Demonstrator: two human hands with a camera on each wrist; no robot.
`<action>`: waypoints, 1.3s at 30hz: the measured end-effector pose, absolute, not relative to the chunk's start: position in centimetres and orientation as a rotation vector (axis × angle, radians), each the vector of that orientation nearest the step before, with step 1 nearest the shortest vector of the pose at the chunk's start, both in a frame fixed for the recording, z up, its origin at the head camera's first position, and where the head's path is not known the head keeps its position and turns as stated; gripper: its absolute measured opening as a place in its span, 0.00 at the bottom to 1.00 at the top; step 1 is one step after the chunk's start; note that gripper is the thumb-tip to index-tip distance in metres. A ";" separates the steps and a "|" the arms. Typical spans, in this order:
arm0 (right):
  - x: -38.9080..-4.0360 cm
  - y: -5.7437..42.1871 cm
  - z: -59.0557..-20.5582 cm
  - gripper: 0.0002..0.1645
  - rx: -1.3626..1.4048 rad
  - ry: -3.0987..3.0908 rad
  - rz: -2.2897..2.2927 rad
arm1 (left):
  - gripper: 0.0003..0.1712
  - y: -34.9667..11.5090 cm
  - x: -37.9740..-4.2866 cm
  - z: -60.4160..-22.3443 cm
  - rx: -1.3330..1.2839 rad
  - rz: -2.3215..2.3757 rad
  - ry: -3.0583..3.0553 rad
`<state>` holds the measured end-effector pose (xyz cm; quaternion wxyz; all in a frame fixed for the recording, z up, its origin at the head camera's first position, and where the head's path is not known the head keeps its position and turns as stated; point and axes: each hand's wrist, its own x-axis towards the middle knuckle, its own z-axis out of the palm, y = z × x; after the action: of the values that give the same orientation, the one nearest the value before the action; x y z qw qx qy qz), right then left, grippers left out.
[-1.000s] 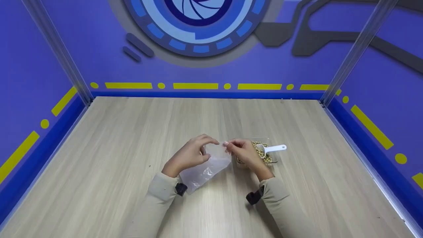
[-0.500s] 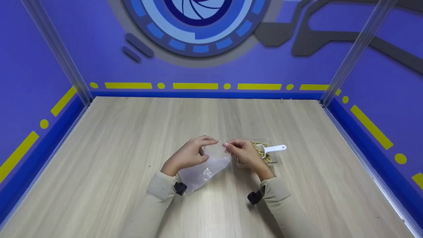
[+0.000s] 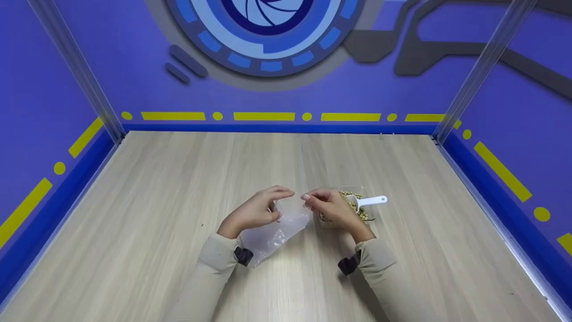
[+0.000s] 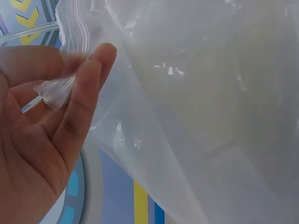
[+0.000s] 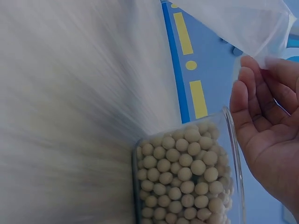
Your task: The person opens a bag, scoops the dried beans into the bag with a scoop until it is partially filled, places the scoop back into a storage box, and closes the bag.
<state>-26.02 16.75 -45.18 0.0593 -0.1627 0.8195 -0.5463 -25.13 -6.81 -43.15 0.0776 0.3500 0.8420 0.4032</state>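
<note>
A translucent plastic zip bag (image 3: pixel 272 237) hangs between my hands above the table. My left hand (image 3: pixel 254 210) pinches its top edge; in the left wrist view the zip strip (image 4: pixel 84 28) runs behind the fingers (image 4: pixel 81 95). At the bag's opposite corner, my right hand (image 3: pixel 333 208) pinches the plastic between thumb and fingertips. Just under the right hand stands a clear container (image 5: pixel 237 172) of pale, round dried beans (image 5: pixel 184 172). A white scoop (image 3: pixel 373 201) rests in the beans with its handle out to the right, partly behind that hand.
The wooden table (image 3: pixel 178 179) is bounded by blue panels (image 3: pixel 277 98) at the back and both sides. Small dark specks mark the tabletop. A black wrist camera (image 3: pixel 244 256) sits under the left cuff, another device (image 3: pixel 348 264) under the right.
The bag has shifted slightly left and down with my left hand. The gap between my hands' fingertips is slightly wider. Both hands keep their pinch; the container and scoop stay still.
</note>
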 end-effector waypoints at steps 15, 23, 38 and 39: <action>-26.8 20.2 -43.6 0.18 -0.716 2.751 -1.312 | 0.36 -7.0 -25.2 -44.1 1.084 1.249 2.522; -27.5 22.9 -42.9 0.14 -0.938 2.878 -1.104 | 0.35 -7.1 -25.0 -44.4 1.055 1.230 2.517; -27.9 27.9 -43.5 0.11 -1.060 3.079 -0.643 | 0.36 -7.3 -25.5 -44.7 1.053 1.220 2.501; -27.9 28.2 -43.5 0.11 -1.053 3.080 -0.620 | 0.36 -7.3 -25.5 -44.6 1.051 1.219 2.501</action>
<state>-27.91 28.16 -43.49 -0.0859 -0.3165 0.9261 -0.1864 -25.47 -7.29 -44.64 0.0835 0.3522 0.8379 0.4086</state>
